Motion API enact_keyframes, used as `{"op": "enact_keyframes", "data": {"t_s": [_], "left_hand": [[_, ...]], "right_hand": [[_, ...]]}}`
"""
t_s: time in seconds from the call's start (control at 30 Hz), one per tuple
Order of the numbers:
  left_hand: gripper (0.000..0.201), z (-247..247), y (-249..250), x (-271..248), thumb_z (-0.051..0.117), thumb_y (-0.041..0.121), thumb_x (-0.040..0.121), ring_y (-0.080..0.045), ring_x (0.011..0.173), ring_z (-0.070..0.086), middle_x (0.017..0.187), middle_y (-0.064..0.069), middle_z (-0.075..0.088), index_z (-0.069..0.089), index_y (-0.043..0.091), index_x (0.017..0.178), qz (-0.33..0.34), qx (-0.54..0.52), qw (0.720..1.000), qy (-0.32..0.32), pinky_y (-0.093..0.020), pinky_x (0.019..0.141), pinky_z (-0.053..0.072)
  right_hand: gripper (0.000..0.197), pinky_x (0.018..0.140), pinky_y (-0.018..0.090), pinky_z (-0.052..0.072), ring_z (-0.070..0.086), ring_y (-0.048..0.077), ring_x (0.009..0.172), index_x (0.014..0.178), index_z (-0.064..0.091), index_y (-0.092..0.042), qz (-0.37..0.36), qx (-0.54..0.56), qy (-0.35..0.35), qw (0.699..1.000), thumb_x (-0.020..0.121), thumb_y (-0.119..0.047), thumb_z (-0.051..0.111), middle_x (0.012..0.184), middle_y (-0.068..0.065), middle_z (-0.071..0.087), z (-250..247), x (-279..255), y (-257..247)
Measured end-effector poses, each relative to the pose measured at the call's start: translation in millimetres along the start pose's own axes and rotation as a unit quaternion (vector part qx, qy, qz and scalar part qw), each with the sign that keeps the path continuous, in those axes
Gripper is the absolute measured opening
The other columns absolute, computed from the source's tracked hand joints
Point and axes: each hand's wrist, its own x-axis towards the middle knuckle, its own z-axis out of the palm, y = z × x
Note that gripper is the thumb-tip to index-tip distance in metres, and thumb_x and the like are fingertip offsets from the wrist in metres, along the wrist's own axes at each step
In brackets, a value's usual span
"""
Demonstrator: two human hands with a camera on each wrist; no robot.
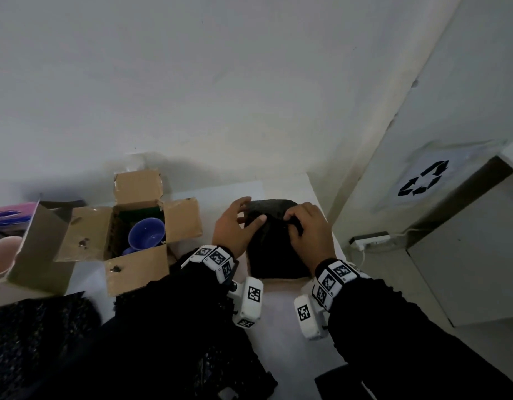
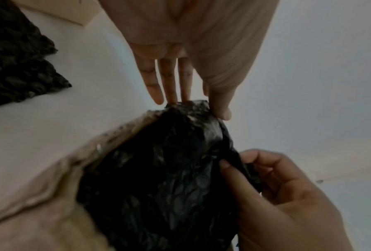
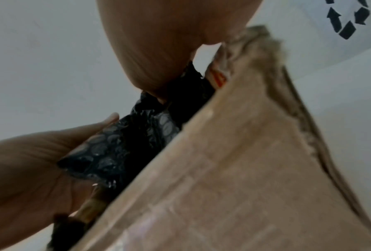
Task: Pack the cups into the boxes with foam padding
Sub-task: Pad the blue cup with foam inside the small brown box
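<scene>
A sheet of black foam padding (image 1: 274, 249) fills a cardboard box (image 1: 281, 281) in front of me. My right hand (image 1: 304, 230) pinches a fold of the padding (image 2: 169, 169) near its top. My left hand (image 1: 235, 226) holds the padding's left edge, thumb on the near side and straight fingers (image 2: 171, 81) behind it. In the right wrist view the padding (image 3: 126, 144) sits between both hands, behind a box flap (image 3: 234, 161). A blue cup (image 1: 147, 233) lies in a second open box (image 1: 134, 241) to the left. Whatever lies under the padding is hidden.
A third box (image 1: 38, 255) at the far left holds a pink cup (image 1: 1, 255). More black padding (image 1: 33, 342) lies near the table's front left. A white wall rises behind. A cabinet with a recycling sign (image 1: 422, 179) and a power strip (image 1: 370, 239) stand at the right.
</scene>
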Motion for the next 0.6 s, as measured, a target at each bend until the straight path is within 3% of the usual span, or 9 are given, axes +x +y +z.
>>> {"op": "enact_keyframes", "data": {"t_s": [0.07, 0.13, 0.23, 0.3, 0.4, 0.5, 0.53, 0.6], "left_hand": [[0.054, 5, -6, 1, 0.075, 0.028, 0.08, -0.017, 0.105, 0.061, 0.122, 0.003, 0.061, 0.053, 0.028, 0.13, 0.042, 0.054, 0.998, -0.014, -0.031, 0.093, 0.049], [0.046, 5, -11, 1, 0.074, 0.018, 0.079, -0.022, 0.106, 0.058, 0.116, -0.002, 0.064, 0.062, 0.025, 0.122, 0.115, 0.152, 0.982, 0.001, -0.031, 0.094, 0.045], [0.033, 3, -9, -3, 0.074, 0.008, 0.073, -0.027, 0.095, 0.06, 0.101, -0.003, 0.069, 0.073, 0.019, 0.104, 0.238, 0.284, 0.929, -0.004, -0.036, 0.086, 0.048], [0.024, 6, -9, -5, 0.072, 0.009, 0.073, -0.027, 0.085, 0.063, 0.094, -0.002, 0.07, 0.074, 0.018, 0.095, 0.295, 0.362, 0.883, -0.04, -0.037, 0.077, 0.051], [0.021, 12, -11, -8, 0.057, 0.022, 0.085, -0.025, 0.086, 0.064, 0.092, 0.0, 0.07, 0.072, 0.021, 0.099, 0.3, 0.459, 0.831, -0.095, -0.036, 0.087, 0.045], [0.028, 13, -12, -9, 0.054, 0.028, 0.087, -0.022, 0.092, 0.064, 0.095, 0.0, 0.07, 0.065, 0.02, 0.111, 0.299, 0.482, 0.818, -0.099, -0.036, 0.103, 0.036], [0.029, 14, -11, -9, 0.055, 0.029, 0.086, -0.024, 0.094, 0.063, 0.098, -0.001, 0.069, 0.065, 0.019, 0.111, 0.3, 0.489, 0.813, -0.103, -0.036, 0.103, 0.035], [0.026, 12, -7, -8, 0.059, 0.033, 0.078, -0.027, 0.098, 0.057, 0.102, -0.003, 0.064, 0.07, 0.02, 0.098, 0.322, 0.519, 0.787, -0.086, -0.038, 0.095, 0.036]], "right_hand": [[0.025, 0.074, 0.03, 0.047, 0.055, 0.019, 0.089, 0.091, 0.062, -0.015, -0.027, 0.015, -0.025, 0.999, 0.072, 0.0, 0.059, 0.096, -0.002, 0.057, -5, -6, -5], [0.024, 0.069, 0.029, 0.049, 0.057, 0.02, 0.088, 0.095, 0.063, -0.016, -0.049, -0.009, -0.077, 0.996, 0.073, -0.007, 0.06, 0.099, 0.0, 0.059, -8, -12, -6], [0.017, 0.063, 0.033, 0.05, 0.056, 0.024, 0.085, 0.089, 0.063, -0.015, -0.066, -0.089, -0.135, 0.985, 0.074, -0.021, 0.059, 0.092, 0.002, 0.058, -9, -17, -2], [0.018, 0.066, 0.033, 0.046, 0.051, 0.023, 0.085, 0.079, 0.062, -0.012, -0.081, -0.139, -0.139, 0.977, 0.076, -0.03, 0.06, 0.089, 0.004, 0.055, -10, -19, 2], [0.017, 0.069, 0.034, 0.043, 0.051, 0.025, 0.088, 0.077, 0.061, -0.009, -0.109, -0.178, -0.139, 0.968, 0.077, -0.026, 0.065, 0.099, 0.007, 0.056, -9, -19, 3], [0.015, 0.067, 0.034, 0.044, 0.058, 0.028, 0.084, 0.093, 0.061, -0.008, -0.116, -0.19, -0.182, 0.958, 0.08, -0.015, 0.061, 0.107, 0.009, 0.061, -5, -15, -3], [0.018, 0.065, 0.032, 0.042, 0.059, 0.027, 0.081, 0.099, 0.059, -0.009, -0.108, -0.192, -0.201, 0.955, 0.081, -0.013, 0.058, 0.105, 0.009, 0.062, -3, -14, -5], [0.023, 0.066, 0.029, 0.034, 0.059, 0.027, 0.08, 0.107, 0.056, -0.011, -0.095, -0.21, -0.24, 0.943, 0.084, -0.012, 0.052, 0.099, 0.007, 0.064, -2, -11, -8]]}}
